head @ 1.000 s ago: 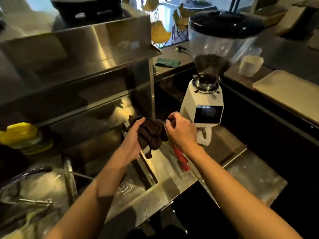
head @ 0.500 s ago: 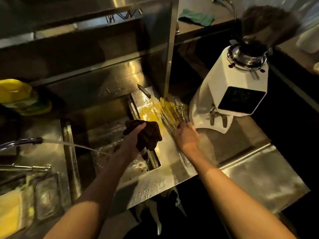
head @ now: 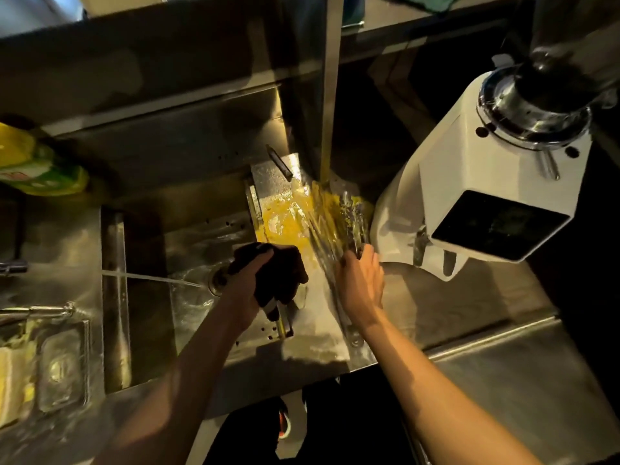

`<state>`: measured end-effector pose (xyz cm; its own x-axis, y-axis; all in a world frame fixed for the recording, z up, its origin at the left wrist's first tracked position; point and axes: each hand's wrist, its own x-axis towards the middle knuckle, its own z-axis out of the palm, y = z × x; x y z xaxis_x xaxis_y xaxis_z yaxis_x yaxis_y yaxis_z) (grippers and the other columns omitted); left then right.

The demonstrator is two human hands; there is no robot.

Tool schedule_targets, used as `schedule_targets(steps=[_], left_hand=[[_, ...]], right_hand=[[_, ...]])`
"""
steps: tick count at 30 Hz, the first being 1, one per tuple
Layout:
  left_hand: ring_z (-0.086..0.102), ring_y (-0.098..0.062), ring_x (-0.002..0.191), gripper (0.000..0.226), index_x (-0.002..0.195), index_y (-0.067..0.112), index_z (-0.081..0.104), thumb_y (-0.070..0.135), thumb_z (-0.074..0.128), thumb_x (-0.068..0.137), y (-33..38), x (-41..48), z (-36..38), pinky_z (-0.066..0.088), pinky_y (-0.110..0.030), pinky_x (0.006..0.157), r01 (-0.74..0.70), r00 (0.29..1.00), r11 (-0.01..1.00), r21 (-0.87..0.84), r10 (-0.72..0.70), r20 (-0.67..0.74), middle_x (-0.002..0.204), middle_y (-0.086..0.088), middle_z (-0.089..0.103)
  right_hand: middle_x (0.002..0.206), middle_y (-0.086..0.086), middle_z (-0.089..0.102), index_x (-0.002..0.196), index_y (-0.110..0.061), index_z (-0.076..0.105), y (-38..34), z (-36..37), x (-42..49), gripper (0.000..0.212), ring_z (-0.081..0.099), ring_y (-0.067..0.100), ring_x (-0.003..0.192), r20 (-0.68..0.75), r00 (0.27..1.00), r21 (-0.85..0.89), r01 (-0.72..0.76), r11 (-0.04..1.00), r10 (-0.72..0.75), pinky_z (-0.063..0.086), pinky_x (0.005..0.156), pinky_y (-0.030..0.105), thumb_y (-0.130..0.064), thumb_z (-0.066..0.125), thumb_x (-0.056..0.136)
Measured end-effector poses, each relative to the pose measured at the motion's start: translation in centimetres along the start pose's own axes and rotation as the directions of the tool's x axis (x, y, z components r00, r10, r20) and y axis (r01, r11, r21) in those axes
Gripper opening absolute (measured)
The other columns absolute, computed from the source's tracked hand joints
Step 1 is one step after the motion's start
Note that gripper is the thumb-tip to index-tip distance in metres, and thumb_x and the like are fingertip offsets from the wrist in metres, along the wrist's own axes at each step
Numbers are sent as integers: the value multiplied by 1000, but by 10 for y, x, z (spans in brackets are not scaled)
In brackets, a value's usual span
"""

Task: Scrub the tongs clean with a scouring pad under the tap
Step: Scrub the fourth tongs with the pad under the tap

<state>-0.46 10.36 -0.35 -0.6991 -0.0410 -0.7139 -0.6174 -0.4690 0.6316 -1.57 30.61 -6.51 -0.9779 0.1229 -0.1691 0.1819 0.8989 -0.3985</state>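
The left hand [head: 250, 283] clutches a dark crumpled scouring pad [head: 280, 280], while the right hand [head: 360, 286] apparently closes on blurred metal tongs [head: 350, 216] lying on the steel desk [head: 315, 327].

Dark brown, almost black, that cloth [head: 278, 278], bunched and plain. Bright yellow smear [head: 285, 226] spread across the silver counter [head: 315, 333], streaky, running under the tongs [head: 352, 219], which gleam steel-grey with yellow glints. White grinder [head: 469, 196], glossy black screen [head: 500, 226] on its face, chrome collar [head: 523, 112] up top. Sink [head: 188, 236] is dull grey steel, speckled with dark dots along the wall. Far left, a yellow bottle [head: 30, 166] with green and a touch of red on its label. Green cloth edge [head: 432, 1] at the top. Pale yellow sponge [head: 13, 380] bottom left.
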Motion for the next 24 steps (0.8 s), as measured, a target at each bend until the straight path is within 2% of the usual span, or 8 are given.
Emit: schedule_targets(steps=[3, 5, 8, 11, 15, 17, 19, 24], left_hand=[[51, -49, 124, 61, 131, 2, 57, 37, 74, 83, -5, 2, -3, 36, -61, 106, -2, 1000, 1000, 26, 3, -2, 130, -31, 57], [52, -48, 125, 59, 129, 2, 59, 37, 73, 83, -7, 3, -4, 35, -62, 108, -15, 1000, 999, 39, 15, 8, 129, -29, 59], [55, -45, 123, 58, 129, 3, 59, 35, 73, 83, -6, 3, -4, 38, -58, 109, -24, 1000, 999, 38, 24, 20, 128, -26, 61], [56, -42, 123, 57, 129, 4, 59, 34, 73, 83, -5, 5, -8, 36, -59, 110, -38, 999, 999, 25, 38, 37, 128, -24, 62], [59, -42, 119, 48, 127, 3, 60, 30, 69, 88, -5, 2, -10, 39, -60, 107, -37, 999, 999, 11, 37, 25, 125, -25, 63], [61, -43, 115, 43, 125, 1, 60, 28, 63, 92, -7, 1, -12, 41, -58, 103, -42, 999, 999, 14, 41, 31, 123, -28, 63], [60, -44, 115, 41, 125, -1, 59, 25, 62, 93, -8, -1, -14, 41, -59, 102, -37, 998, 999, -4, 37, 41, 123, -29, 63], [62, -42, 115, 40, 126, 1, 59, 23, 63, 93, -9, -4, -20, 41, -60, 105, -11, 999, 1000, -24, 12, 39, 121, -25, 66]], right_hand=[[145, 15, 40, 117, -18, 64, 3, 5, 1, 32, 40, 33, 130, 64, 998, -22, -12, 1000, 13, 37, 105, 44, -40, 63, 94], [148, 15, 38, 118, -20, 68, 5, 9, 0, 33, 39, 33, 132, 90, 996, -64, 1, 998, 5, 37, 106, 44, -42, 64, 93], [148, 13, 42, 108, -21, 72, 5, 12, -8, 22, 40, 32, 131, -8, 999, -31, 40, 999, -40, 40, 102, 45, -33, 69, 90], [154, 13, 36, 96, -21, 69, 5, 12, -17, 11, 33, 32, 139, -140, 988, 72, 73, 995, -63, 35, 109, 48, -31, 64, 94], [153, 14, 36, 96, -15, 64, 6, 13, -22, 16, 33, 32, 141, -158, 986, 112, 80, 990, -61, 32, 113, 50, -31, 62, 96], [152, 14, 36, 104, -14, 63, 7, 14, -20, 23, 34, 33, 139, -123, 991, 97, 57, 994, -45, 34, 112, 49, -35, 65, 94], [149, 13, 37, 102, -15, 62, 7, 15, -17, 25, 37, 32, 135, -64, 998, 81, 31, 996, -25, 38, 108, 46, -38, 66, 93], [132, 5, 47, 102, -14, 62, 11, 21, -13, 21, 52, 26, 111, -32, 999, 149, -2, 989, 7, 49, 90, 43, -33, 55, 100]])
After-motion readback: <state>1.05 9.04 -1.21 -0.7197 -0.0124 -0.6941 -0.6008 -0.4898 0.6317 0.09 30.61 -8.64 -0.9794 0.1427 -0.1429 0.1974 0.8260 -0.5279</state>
